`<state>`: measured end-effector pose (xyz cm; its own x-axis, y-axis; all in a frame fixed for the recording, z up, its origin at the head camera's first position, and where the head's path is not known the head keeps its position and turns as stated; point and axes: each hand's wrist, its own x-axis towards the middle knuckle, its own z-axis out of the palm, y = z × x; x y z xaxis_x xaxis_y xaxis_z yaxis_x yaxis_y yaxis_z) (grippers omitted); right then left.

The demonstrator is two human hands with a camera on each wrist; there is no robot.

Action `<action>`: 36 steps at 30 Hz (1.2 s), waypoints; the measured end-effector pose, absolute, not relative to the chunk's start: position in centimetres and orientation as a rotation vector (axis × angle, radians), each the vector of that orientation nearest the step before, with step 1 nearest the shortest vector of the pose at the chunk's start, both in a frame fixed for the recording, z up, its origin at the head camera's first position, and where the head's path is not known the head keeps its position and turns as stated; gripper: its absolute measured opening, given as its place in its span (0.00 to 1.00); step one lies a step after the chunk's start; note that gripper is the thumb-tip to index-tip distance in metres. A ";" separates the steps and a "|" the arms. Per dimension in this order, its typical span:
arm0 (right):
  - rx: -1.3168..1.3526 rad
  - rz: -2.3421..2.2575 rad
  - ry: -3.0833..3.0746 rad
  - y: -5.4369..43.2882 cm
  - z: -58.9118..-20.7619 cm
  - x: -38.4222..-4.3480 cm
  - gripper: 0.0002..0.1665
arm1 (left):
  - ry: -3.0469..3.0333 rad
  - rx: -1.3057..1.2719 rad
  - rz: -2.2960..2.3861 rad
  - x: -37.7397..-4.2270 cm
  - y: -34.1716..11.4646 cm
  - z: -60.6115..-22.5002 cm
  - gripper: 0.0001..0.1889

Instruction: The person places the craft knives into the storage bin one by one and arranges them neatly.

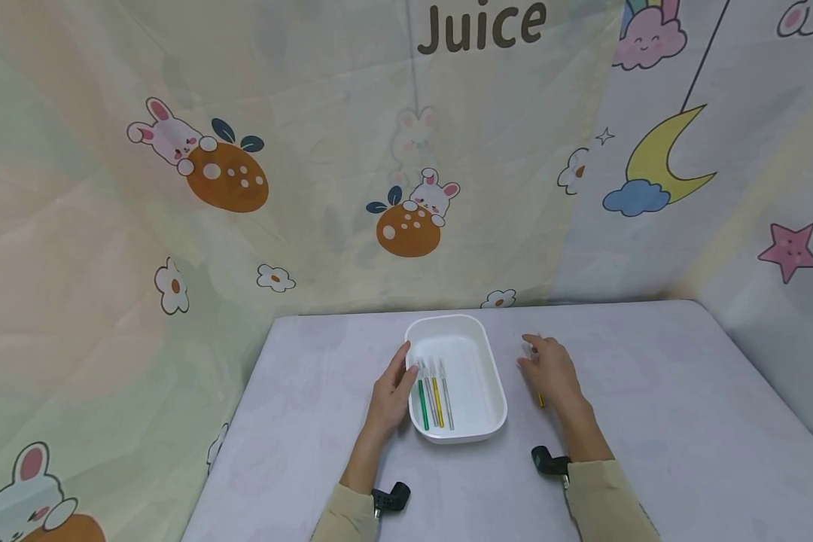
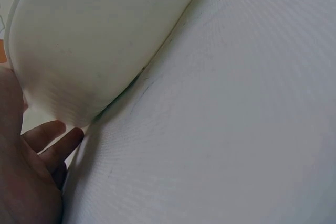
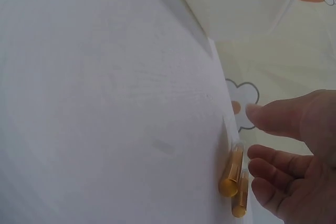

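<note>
A white tray sits on the table with several slim craft knives with pale, clear-looking caps inside; a green one, a yellow one and silver ones lie side by side along its left. My left hand holds the tray's left side, thumb over the rim and fingers against the outer wall. To the right of the tray, my right hand hovers over two more yellow-handled craft knives lying on the table. Its thumb and fingers stand apart beside them, and their far ends are partly hidden.
The table has a pale cloth cover. A printed curtain with cartoon rabbits hangs right behind its back edge and along the sides. A black wrist camera sits on each wrist, at the sleeve cuffs.
</note>
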<state>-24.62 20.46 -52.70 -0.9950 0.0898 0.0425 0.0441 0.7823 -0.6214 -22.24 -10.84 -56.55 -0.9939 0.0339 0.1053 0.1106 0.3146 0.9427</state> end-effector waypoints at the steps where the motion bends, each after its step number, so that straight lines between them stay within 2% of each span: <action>1: -0.109 1.006 -2.901 20.5 -52.7 -24.6 0.32 | -2.496 -0.136 -1.796 -22.2 -10.8 -56.5 0.30; 18: -0.094 0.874 -2.988 20.2 -53.3 -24.5 0.26 | -2.496 -0.146 -1.798 -22.2 -10.9 -56.6 0.30; 36: -0.033 0.865 -3.075 20.1 -52.9 -24.0 0.25 | -2.488 -0.149 -1.801 -22.2 -10.9 -56.6 0.29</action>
